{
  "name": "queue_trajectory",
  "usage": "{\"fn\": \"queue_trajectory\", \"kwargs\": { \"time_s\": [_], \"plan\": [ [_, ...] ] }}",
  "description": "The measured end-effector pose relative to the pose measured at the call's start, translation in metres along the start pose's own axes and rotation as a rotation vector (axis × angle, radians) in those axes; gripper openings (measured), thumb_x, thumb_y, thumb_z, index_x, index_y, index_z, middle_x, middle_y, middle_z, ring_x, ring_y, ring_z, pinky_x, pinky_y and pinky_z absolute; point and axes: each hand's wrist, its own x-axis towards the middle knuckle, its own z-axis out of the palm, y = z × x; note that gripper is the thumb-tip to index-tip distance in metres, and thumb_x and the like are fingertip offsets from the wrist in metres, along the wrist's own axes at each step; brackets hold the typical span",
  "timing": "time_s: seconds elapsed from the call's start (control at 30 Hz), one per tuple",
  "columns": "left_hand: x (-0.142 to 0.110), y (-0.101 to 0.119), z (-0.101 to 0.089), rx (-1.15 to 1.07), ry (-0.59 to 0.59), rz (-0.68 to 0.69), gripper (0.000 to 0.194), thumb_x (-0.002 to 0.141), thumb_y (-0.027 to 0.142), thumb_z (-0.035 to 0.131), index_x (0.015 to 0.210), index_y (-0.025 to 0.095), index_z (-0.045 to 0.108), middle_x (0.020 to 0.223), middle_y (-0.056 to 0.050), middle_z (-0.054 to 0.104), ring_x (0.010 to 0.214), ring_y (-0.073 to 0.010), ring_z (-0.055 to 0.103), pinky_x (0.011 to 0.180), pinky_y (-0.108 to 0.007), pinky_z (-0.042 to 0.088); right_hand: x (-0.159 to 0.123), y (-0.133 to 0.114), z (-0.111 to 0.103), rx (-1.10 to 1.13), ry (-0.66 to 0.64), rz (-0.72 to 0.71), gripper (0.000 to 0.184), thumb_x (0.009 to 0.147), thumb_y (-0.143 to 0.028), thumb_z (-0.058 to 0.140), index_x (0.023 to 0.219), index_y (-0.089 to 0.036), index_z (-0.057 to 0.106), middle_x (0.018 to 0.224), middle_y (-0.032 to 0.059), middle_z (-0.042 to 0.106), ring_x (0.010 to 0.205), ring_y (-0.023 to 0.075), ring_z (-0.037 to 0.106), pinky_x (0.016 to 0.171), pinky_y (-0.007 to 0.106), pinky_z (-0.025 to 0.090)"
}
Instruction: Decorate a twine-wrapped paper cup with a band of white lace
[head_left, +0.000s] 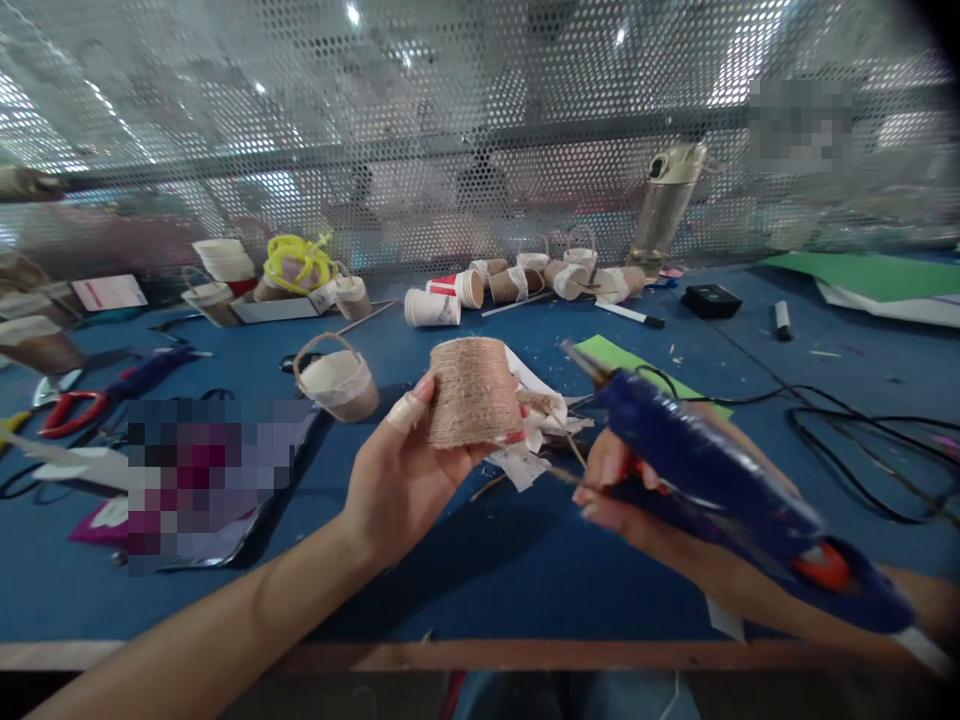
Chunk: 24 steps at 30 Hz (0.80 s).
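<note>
My left hand (394,480) is closed round a paper cup (474,390) wound with rows of brown twine. A bit of red shows at the cup's lower right edge. In my right hand (637,510) is a blue hot glue gun (697,455), its metal nozzle pointing up and left toward the cup, apart from it. A strand of twine (562,474) runs between the cup and my right fingertips, which seem to pinch it. Behind the cup lie crumpled white scraps (525,465), partly hidden.
A small basket (341,385) with a twine handle stands left of the cup. Several paper cups (433,308) and wrapped baskets line the back, near a bottle (667,210). A black cable (840,470) loops at right. Red-handled scissors (73,414) lie at left. A perforated metal panel (480,120) closes the back.
</note>
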Motion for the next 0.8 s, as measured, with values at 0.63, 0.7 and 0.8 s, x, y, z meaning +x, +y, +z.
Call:
{"fn": "queue_trajectory", "kwargs": {
  "time_s": [0.63, 0.7, 0.8],
  "plan": [
    [-0.001, 0.003, -0.006, 0.184, 0.080, 0.118, 0.034, 0.089, 0.034, 0.069, 0.120, 0.021, 0.070, 0.112, -0.007, 0.077, 0.111, -0.0314, 0.070, 0.090, -0.039, 0.060, 0.000, 0.008, -0.019, -0.200, 0.024, -0.146, 0.020, 0.080, -0.010, 0.073, 0.084, -0.025, 0.060, 0.083, 0.0027, 0.063, 0.083, 0.0223, 0.063, 0.074, 0.038, 0.051],
    [-0.002, 0.003, -0.005, 0.186, 0.090, 0.124, 0.032, 0.089, 0.032, 0.068, 0.118, 0.020, 0.071, 0.109, -0.007, 0.077, 0.110, -0.0311, 0.071, 0.090, -0.039, 0.060, -0.001, 0.010, -0.021, -0.207, -0.105, -0.147, 0.022, 0.079, -0.010, 0.072, 0.082, -0.025, 0.056, 0.077, 0.0007, 0.059, 0.071, 0.0185, 0.059, 0.064, 0.034, 0.048],
    [-0.004, 0.002, -0.004, 0.194, 0.078, 0.136, 0.031, 0.088, 0.031, 0.069, 0.116, 0.020, 0.071, 0.106, -0.007, 0.077, 0.109, -0.0306, 0.071, 0.089, -0.040, 0.061, -0.002, 0.013, -0.023, -0.269, -0.259, -0.167, 0.025, 0.081, -0.005, 0.065, 0.080, -0.024, 0.048, 0.074, -0.0021, 0.054, 0.064, 0.0138, 0.052, 0.057, 0.029, 0.042]
  ]
}}
